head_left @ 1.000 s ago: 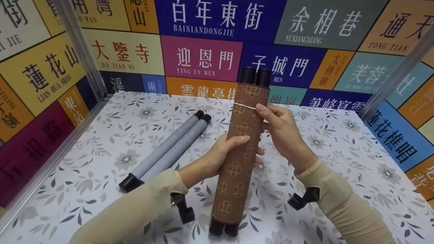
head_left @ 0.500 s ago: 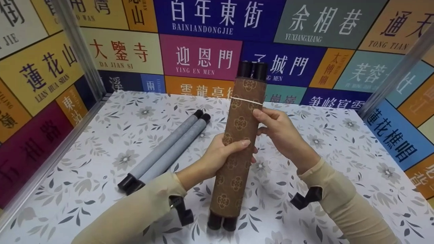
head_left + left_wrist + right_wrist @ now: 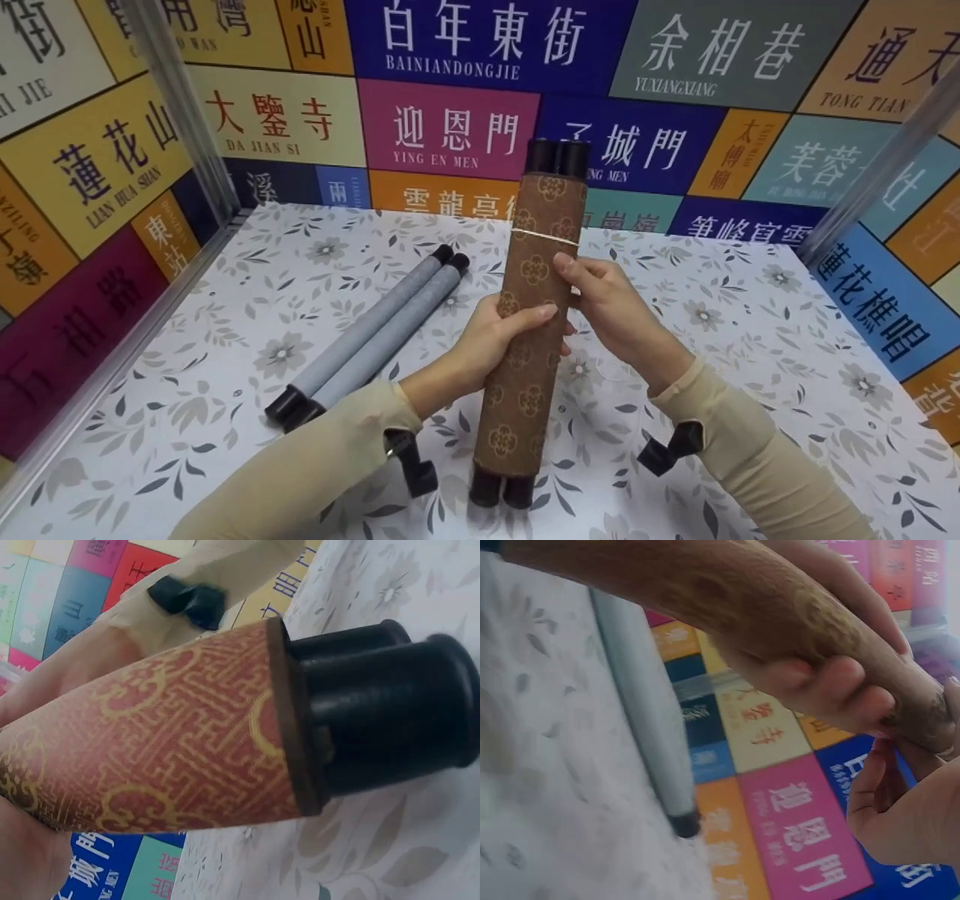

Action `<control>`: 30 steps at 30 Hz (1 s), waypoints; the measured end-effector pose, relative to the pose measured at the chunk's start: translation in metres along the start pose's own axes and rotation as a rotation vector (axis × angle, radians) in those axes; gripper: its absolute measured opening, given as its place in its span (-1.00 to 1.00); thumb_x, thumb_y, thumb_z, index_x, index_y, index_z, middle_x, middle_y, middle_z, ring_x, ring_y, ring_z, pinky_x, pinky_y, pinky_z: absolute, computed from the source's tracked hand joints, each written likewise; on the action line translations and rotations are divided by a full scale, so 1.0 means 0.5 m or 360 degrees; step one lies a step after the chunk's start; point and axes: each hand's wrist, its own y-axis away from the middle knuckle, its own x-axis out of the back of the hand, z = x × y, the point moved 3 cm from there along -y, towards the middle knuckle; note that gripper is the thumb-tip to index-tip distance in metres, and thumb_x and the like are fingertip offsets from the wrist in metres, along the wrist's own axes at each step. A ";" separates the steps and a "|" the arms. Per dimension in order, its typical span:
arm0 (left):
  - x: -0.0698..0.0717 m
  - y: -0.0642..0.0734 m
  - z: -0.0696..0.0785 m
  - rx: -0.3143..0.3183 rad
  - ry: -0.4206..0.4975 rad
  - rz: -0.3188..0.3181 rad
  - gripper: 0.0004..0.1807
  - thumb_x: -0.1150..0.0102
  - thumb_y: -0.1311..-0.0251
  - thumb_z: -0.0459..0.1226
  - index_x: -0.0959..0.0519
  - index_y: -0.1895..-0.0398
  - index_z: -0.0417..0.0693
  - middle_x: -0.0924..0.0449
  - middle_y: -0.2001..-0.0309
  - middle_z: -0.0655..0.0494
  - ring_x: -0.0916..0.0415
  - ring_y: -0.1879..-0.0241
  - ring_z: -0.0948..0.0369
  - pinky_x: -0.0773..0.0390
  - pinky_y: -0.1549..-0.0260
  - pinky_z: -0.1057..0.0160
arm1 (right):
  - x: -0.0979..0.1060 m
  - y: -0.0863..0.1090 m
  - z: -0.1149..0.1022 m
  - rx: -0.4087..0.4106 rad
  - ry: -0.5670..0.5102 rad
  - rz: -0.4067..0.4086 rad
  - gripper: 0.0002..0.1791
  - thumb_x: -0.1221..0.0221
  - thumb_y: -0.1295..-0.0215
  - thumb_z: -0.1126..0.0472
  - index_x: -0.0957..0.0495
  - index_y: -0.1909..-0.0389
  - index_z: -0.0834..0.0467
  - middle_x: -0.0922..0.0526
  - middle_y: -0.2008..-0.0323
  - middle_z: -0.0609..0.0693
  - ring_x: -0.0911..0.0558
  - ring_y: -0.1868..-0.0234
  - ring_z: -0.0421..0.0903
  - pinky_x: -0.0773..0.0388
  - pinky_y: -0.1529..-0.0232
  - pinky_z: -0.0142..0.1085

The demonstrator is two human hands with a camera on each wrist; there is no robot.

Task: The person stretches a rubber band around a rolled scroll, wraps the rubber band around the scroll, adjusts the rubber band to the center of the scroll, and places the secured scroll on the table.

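A brown scroll [image 3: 525,360] with gold flower patterns stands tilted over the table, rolled from both sides into two joined rolls. Black knobs stick out at its two ends. The left hand [image 3: 487,337] grips it round the middle, thumb across the front and fingertips showing past the right edge. Higher up, the right hand [image 3: 607,300] pinches its right edge, thumb in front. Just above that thumb, a thin white band [image 3: 544,237] runs across the scroll. Close up in the left wrist view are the lower black knobs [image 3: 397,712]; in the right wrist view, left-hand fingers [image 3: 840,686] curl round the roll.
A grey scroll [image 3: 375,337] with black knobs lies slantwise on the table to the left. White cloth with leaf patterns [image 3: 720,300] covers the table. Printed panels [image 3: 450,135] rise behind and at both sides, with clear corner posts [image 3: 184,112].
The right thumb has come off the white band and moved slightly down the scroll's edge. The band, slanted and pulled at the thumb before, now lies across the front. The left hand keeps its grip.
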 end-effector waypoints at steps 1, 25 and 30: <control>0.001 -0.001 0.000 0.0003 -0.0001 0.0010 -0.66 -0.11 -0.33 -0.18 -0.52 -0.06 -0.19 -0.74 0.31 0.06 -0.74 0.40 0.15 -0.70 0.33 0.18 | -0.001 0.002 0.004 -0.0012 0.0008 -0.0009 -0.65 -0.03 -0.49 0.00 -0.70 0.25 0.13 -0.70 0.17 -0.09 -0.61 -0.03 -0.14 -0.45 -0.27 -0.15; 0.006 -0.014 -0.020 0.0022 0.0049 -0.0021 -0.64 -0.08 -0.34 -0.18 -0.51 -0.07 -0.23 -0.74 0.32 0.02 -0.74 0.40 0.12 -0.71 0.32 0.15 | 0.011 0.003 0.018 -0.0029 0.0080 0.0055 -0.66 -0.03 -0.50 0.01 -0.71 0.26 0.11 -0.73 0.24 -0.11 -0.63 0.04 -0.13 -0.45 -0.24 -0.18; -0.007 -0.005 -0.020 0.0068 0.0040 -0.0067 -0.65 -0.09 -0.34 -0.16 -0.48 -0.05 -0.21 -0.74 0.29 0.02 -0.75 0.36 0.14 -0.71 0.30 0.16 | 0.021 -0.014 -0.009 0.0108 0.0016 0.0175 -0.62 -0.07 -0.46 -0.05 -0.71 0.31 0.13 -0.72 0.25 -0.09 -0.63 0.06 -0.14 -0.46 -0.20 -0.15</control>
